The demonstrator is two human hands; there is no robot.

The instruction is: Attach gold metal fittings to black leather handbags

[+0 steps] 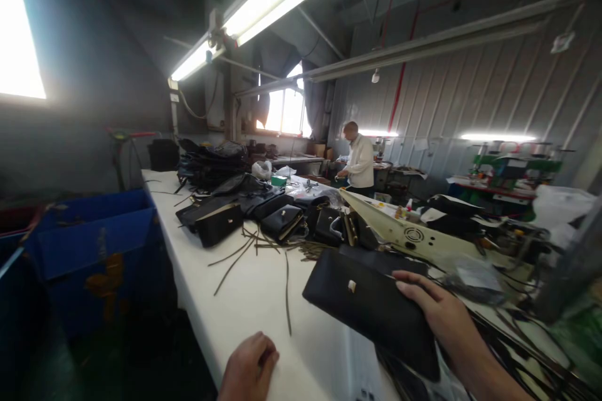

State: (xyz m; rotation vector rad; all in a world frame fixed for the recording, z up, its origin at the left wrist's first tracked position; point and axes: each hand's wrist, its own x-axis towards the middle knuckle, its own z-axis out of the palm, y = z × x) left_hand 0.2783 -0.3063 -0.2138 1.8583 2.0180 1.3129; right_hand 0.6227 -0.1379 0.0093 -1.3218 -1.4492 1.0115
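Observation:
My right hand (435, 307) grips the right end of a black handbag (362, 301), thumb and fingers at its upper edge. The bag is tilted above the white table, and a small gold-coloured clasp shows on its front. Near the table's front edge, my left hand (249, 366) is apart from the bag, its fingers curled in and nothing visible in them. Thin dark strips (288, 294) lie on the tabletop beyond. Behind the bag are more black bags with similar clasps, one a small bag (282, 222).
A long white table (254, 282) carries a pile of black bags (211, 163). Blue bins (98, 232) stand at its left. A pale machine housing (399, 229) with a vent and a clear plastic bag (475, 279) are at right. One person (360, 160) stands farther back.

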